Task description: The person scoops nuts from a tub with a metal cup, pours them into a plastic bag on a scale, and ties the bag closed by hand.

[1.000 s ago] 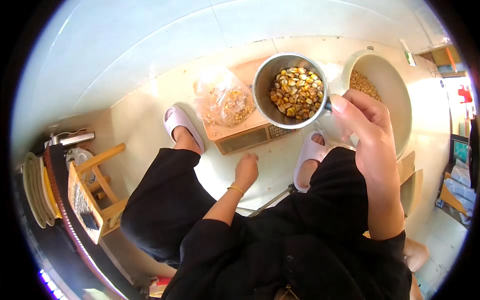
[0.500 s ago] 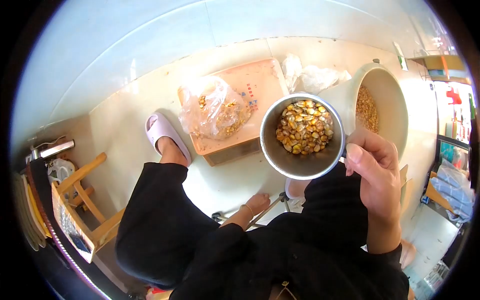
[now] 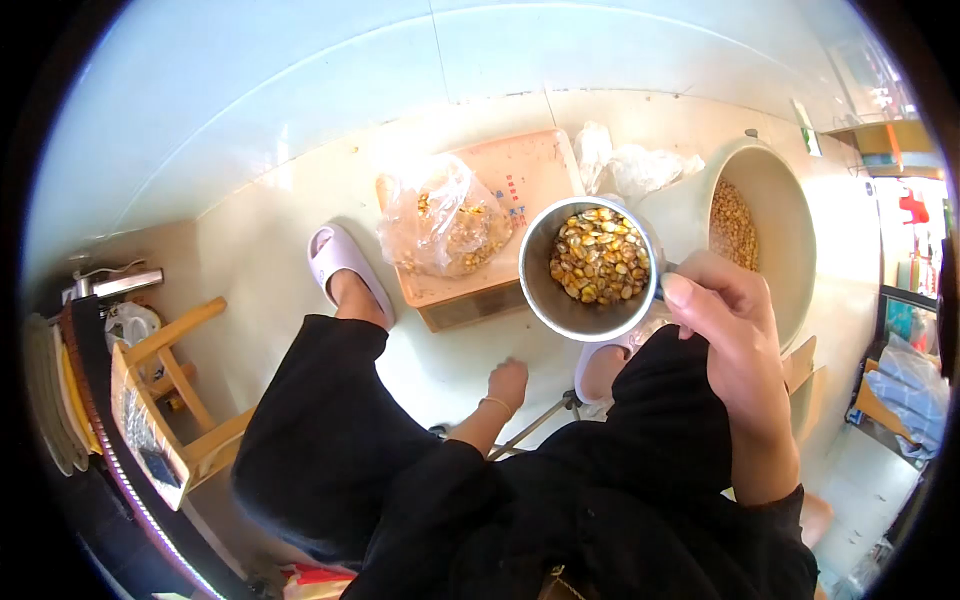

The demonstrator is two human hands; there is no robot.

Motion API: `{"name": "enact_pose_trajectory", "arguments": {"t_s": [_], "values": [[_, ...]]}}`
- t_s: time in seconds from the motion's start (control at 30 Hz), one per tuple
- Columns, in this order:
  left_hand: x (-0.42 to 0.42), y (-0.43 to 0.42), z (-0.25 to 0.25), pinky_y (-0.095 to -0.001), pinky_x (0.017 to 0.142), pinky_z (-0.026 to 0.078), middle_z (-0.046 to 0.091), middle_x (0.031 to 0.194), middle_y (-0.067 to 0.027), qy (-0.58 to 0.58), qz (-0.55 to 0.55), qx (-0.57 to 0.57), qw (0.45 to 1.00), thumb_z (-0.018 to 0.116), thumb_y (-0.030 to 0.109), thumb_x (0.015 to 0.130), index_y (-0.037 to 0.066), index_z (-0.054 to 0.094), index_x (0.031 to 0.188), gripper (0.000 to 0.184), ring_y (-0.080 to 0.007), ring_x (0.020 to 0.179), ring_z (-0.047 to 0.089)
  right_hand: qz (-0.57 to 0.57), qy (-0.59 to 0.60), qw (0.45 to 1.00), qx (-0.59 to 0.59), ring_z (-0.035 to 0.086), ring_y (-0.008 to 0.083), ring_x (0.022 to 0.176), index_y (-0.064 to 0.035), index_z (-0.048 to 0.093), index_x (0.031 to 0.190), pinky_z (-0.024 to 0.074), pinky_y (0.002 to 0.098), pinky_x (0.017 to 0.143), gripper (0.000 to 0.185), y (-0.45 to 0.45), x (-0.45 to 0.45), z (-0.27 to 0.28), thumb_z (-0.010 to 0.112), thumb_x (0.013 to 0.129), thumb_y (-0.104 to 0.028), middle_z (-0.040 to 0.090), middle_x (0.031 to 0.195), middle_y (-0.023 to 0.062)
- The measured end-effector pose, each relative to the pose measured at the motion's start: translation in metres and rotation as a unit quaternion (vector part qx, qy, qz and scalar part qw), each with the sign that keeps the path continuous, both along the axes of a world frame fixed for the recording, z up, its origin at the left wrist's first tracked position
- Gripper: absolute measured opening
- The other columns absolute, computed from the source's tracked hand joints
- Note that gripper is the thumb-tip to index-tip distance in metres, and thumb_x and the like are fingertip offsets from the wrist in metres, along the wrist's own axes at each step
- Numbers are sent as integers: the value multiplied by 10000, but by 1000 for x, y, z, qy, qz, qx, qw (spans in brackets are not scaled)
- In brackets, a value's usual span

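Note:
My right hand (image 3: 735, 335) is closed on the handle of a metal mug (image 3: 535, 270). Yellow-brown corn kernels (image 3: 600, 262) lie inside the mug, which I hold above the floor, its mouth facing me. Behind the mug and my hand, a large pale bucket (image 3: 790, 215) lies tipped, with grain (image 3: 733, 225) inside. My left hand (image 3: 508, 382) hangs low between my legs, near a thin metal rod (image 3: 530, 425); its fingers curl under, out of sight. Ahead of it, a clear plastic bag of kernels (image 3: 450, 225) rests on an orange-pink box (image 3: 530, 165).
White plastic bags (image 3: 640, 168) lie between box and bucket. My feet wear pale slippers (image 3: 340, 255). At left stands a wooden stool (image 3: 180, 400) on its side or tilted. A tiled wall (image 3: 350, 90) bounds the far side. Shelving and bagged items (image 3: 910, 390) are at right.
The mug has shifted slightly toward my body's left and tilted, showing more of its outside. My left hand has risen forward, away from the metal rod. The whole view has shifted a little.

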State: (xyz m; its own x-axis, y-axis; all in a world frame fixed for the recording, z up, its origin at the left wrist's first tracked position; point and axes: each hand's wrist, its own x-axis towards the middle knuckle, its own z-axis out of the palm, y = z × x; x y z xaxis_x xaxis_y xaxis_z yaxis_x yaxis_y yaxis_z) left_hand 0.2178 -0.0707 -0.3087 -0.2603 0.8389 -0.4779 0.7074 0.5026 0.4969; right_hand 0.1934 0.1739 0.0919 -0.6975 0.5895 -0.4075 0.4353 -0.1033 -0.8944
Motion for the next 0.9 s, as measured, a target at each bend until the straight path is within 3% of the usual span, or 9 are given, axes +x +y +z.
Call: {"name": "enact_pose_trajectory", "arguments": {"t_s": [0.1,0.2,0.3,0.37,0.5,0.53,0.6,0.77,0.9], "values": [[-46,31,40,-425,676,513,603,848,-216,17,190,4,982,532,9,735,5,611,778,90,-367,760,613,10,-29,999,28,389,20,560,-2,581,716,293,212,494,272,-1,5,3,652,838,-234,462,583,-45],[-110,59,77,-408,656,498,614,744,-210,39,283,145,947,560,61,758,-6,611,743,86,-330,740,627,13,-32,998,52,393,38,569,-2,586,697,305,225,493,292,-2,9,3,651,823,-256,450,589,-36],[-164,85,208,-316,625,487,620,714,-122,29,442,287,850,615,71,781,11,614,779,61,-214,663,617,-4,-3,999,47,395,47,567,-7,579,688,321,241,478,303,-1,13,-1,645,824,-270,415,589,-42],[-172,90,286,-259,615,468,601,707,-62,-74,470,401,783,611,27,801,31,608,841,41,-138,640,581,32,-50,992,114,474,87,600,20,657,770,377,280,556,324,-1,17,6,644,809,-301,564,608,49],[-124,97,389,-264,662,472,612,811,-69,-20,305,411,859,618,13,801,43,605,925,129,-153,729,587,23,23,999,43,479,108,596,13,632,711,371,287,559,327,-6,10,-2,639,815,-297,539,608,26],[-123,98,390,-285,693,472,612,854,-79,36,265,420,867,633,21,793,43,607,933,144,-180,784,580,23,88,996,-3,372,43,554,-70,609,678,296,206,516,274,-9,5,-5,662,802,-308,475,615,-39],[-131,100,389,-344,765,461,597,959,-113,85,234,452,856,654,50,786,36,605,949,171,-256,906,542,16,74,996,-36,374,48,540,-85,595,665,297,211,507,278,-9,4,0,658,803,-318,478,611,-37],[-156,83,393,-342,752,464,526,1064,-160,71,285,479,827,592,45,818,41,567,1041,224,-269,876,545,-5,69,994,-90,380,64,475,-133,557,643,293,230,423,273,22,22,21,649,802,-335,480,593,-36],[-192,92,327,-385,846,446,521,1100,-194,38,275,328,903,625,136,785,71,568,1080,307,-323,976,535,-95,64,993,24,366,51,459,-136,517,597,296,215,418,338,54,60,44,648,813,-360,466,591,-46]]}}
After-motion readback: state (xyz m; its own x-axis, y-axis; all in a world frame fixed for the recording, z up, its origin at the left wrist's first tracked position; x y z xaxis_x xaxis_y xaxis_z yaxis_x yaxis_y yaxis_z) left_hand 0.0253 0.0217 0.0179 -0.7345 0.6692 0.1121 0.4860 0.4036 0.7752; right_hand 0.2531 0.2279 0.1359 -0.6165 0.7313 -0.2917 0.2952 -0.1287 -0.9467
